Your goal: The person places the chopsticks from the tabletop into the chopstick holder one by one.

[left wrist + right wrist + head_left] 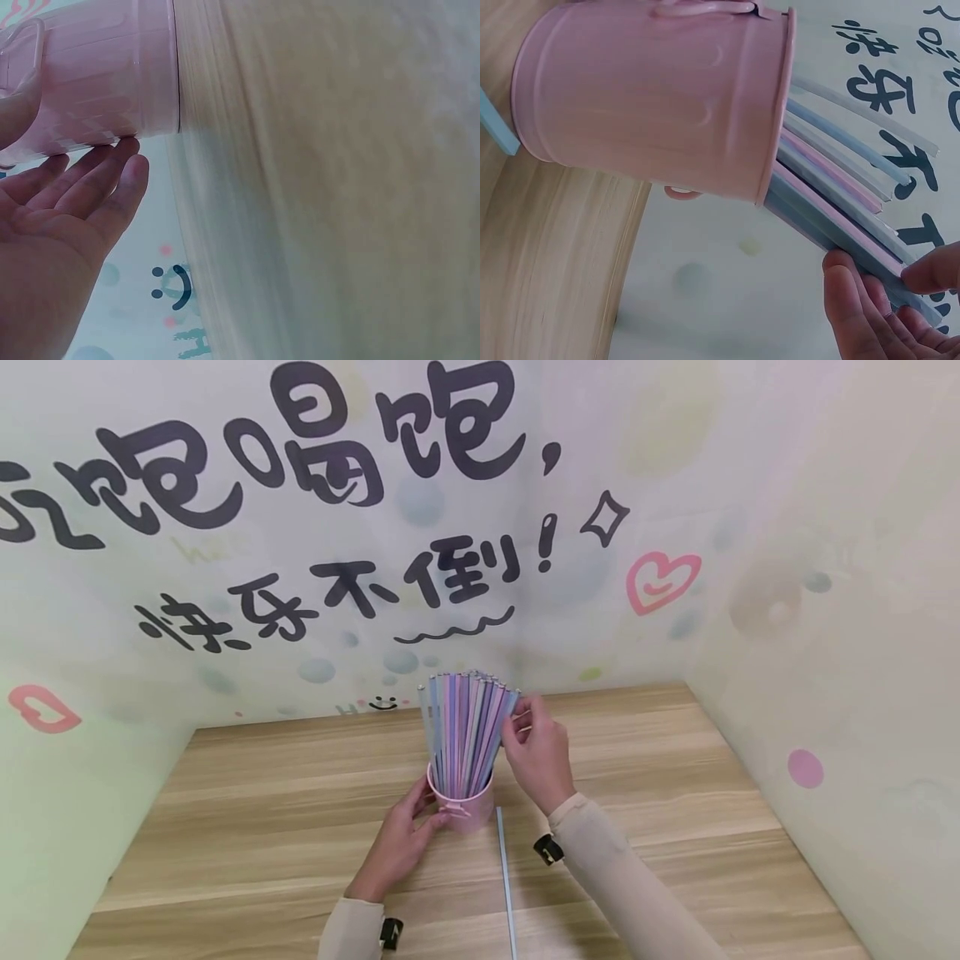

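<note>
A pink metal bucket (pixel 474 818) stands upright on the table, packed with a fan of long pastel straws (pixel 461 727) in blue, purple, pink and grey. My left hand (pixel 401 843) holds its left side. In the left wrist view the thumb lies by the bucket's handle (pixel 36 56) and the fingertips (pixel 129 146) touch the far wall. At the upper right of the bundle, my right hand (pixel 542 752) pinches a blue-grey straw (pixel 847 255) near its top between thumb and fingers; the lower end is inside the bucket. One light-blue straw (pixel 506 877) lies on the table in front.
The wood-grain table (pixel 660 777) extends to both sides of the bucket. A white wall (pixel 585 635) with black lettering rises right behind it, and another wall (pixel 847 635) closes the right side.
</note>
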The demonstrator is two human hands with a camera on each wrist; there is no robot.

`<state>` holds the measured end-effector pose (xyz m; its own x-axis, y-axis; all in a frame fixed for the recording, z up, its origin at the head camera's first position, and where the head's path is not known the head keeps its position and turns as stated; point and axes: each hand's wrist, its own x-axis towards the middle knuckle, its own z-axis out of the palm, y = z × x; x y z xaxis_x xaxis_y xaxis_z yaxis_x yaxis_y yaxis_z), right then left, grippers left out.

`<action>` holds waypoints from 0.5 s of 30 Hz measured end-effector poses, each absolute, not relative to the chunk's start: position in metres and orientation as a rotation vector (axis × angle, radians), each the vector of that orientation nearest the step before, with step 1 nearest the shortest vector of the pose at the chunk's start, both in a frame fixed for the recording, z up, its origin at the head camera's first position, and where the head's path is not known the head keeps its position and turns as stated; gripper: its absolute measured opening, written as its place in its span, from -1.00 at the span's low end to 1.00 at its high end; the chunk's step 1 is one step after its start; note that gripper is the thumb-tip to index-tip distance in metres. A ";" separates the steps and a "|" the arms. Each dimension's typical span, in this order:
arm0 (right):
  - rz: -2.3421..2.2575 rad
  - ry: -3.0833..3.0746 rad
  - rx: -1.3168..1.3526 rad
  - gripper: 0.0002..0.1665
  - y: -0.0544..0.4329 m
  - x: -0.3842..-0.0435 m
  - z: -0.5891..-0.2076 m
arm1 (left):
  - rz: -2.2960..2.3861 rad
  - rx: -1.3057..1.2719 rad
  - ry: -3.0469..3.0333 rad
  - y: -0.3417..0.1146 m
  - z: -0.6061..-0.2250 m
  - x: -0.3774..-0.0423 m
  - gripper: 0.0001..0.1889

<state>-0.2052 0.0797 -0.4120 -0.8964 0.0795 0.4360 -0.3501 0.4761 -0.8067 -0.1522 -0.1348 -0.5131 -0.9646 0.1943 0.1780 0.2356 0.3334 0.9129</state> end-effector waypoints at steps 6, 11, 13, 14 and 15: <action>1.412 -2.351 0.230 -0.88 0.079 -0.202 -0.416 | -1.799 -0.400 -2.487 -0.134 -0.512 -0.151 -0.28; 1.457 -2.360 0.259 -0.88 0.085 -0.197 -0.430 | -1.773 -0.405 -2.506 -0.135 -0.513 -0.152 -0.27; 1.464 -2.388 0.262 -0.89 0.089 -0.193 -0.437 | -1.745 -0.409 -2.525 -0.135 -0.514 -0.153 -0.27; 1.462 -2.412 0.262 -0.89 0.091 -0.191 -0.440 | -1.733 -0.406 -2.535 -0.136 -0.514 -0.153 -0.27; 1.451 -2.449 0.258 -0.89 0.092 -0.188 -0.445 | -1.722 -0.403 -2.543 -0.136 -0.514 -0.153 -0.27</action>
<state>-0.1884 0.0924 -0.4447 -0.9441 -0.0095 0.3296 -0.2937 0.4786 -0.8275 -0.1533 -0.1362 -0.5136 -0.9653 0.1890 0.1804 0.2377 0.3483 0.9068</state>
